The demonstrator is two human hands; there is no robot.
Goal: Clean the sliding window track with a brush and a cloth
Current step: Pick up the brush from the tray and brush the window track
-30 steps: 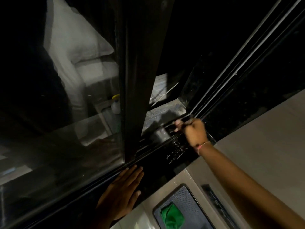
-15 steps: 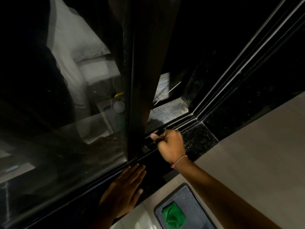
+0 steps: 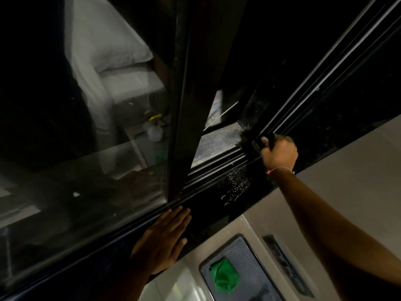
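Head view: right hand (image 3: 278, 152) fisted around dark brush (image 3: 249, 141) on black ribbed track (image 3: 214, 168), right of centre; left hand (image 3: 161, 237) flat, fingers spread; green cloth (image 3: 224, 275) crumpled, bottom centre.

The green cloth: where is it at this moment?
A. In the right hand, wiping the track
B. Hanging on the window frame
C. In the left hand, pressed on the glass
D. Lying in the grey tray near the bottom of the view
D: the green cloth lies crumpled in the grey tray, while the left hand rests flat and bare on the sill and the right hand grips a dark brush at the track.
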